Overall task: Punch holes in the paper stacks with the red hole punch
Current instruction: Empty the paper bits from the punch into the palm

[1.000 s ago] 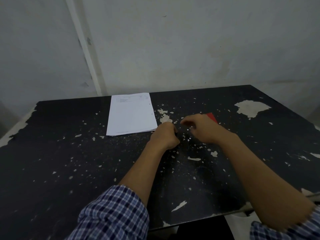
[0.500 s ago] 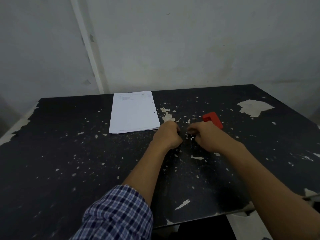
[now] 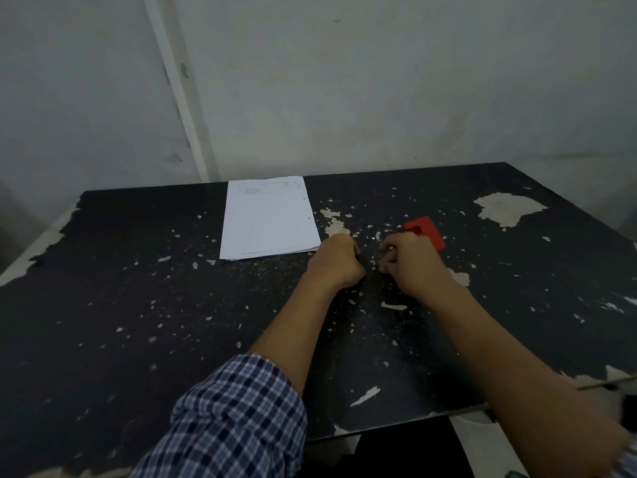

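2 curled hands [image 3: 336, 262] [image 3: 412, 263] near red hole punch [image 3: 425, 232]

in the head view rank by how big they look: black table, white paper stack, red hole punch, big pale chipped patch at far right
1. Scuffed black table, by far the largest.
2. White paper stack.
3. Big pale chipped patch, far right.
4. Red hole punch, though the right hand hides part of it, so 3 versus 4 is unsure.

On the chipped black tabletop [image 3: 138, 305], a paper stack [image 3: 269, 219] lay toward the far edge. Both hands rested on the surface with fingers curled: the left hand [image 3: 336, 262] just right of the stack's near corner, the right hand [image 3: 410, 263] partly covering the red hole punch [image 3: 425, 231].
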Tool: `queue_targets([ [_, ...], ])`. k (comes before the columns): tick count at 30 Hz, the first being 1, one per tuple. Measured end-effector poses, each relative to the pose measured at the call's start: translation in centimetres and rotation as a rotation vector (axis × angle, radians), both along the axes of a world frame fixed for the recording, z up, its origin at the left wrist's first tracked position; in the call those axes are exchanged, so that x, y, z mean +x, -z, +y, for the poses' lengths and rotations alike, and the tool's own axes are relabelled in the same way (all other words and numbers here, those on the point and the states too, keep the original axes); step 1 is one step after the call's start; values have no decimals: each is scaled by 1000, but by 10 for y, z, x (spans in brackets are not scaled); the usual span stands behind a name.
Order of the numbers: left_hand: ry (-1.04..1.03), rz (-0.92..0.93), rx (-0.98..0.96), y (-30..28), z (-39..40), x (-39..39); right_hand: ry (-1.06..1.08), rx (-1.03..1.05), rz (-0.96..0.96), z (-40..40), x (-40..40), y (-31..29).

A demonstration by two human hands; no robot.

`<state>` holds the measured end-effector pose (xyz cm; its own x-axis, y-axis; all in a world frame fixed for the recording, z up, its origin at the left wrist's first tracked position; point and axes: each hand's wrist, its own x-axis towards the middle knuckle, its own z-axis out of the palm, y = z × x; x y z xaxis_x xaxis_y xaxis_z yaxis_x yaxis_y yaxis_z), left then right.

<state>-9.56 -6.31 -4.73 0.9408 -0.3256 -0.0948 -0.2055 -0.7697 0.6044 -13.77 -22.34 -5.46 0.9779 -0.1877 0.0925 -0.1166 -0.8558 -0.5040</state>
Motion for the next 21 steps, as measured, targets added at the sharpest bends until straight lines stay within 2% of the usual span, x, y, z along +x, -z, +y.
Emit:
queue_targets([
  [5, -13, 16, -24, -3, -1, -3, 19, -59, -9, 7, 1, -1],
  [8, -84, 32, -179, -1, -2, -8, -44, -153, -61, 12, -7, 1],
  [10, -194, 57, -390, 1, -5, -14, -87, -214, -54, 13, -13, 3],
  [12, -333, 136, -647, 0, -6, -18, -107, -180, -35, 12, -17, 3],
  [14, -448, 322, -936, -1, -8, -21, -70, -48, -68, 10, -19, 0],
  [17, -488, 637, -1378, 2, -9, -25, -15, 200, -181, 13, -23, -10],
  [21, -476, 909, -1790, 6, -14, -30, -122, 385, -216, 30, -32, -27],
])
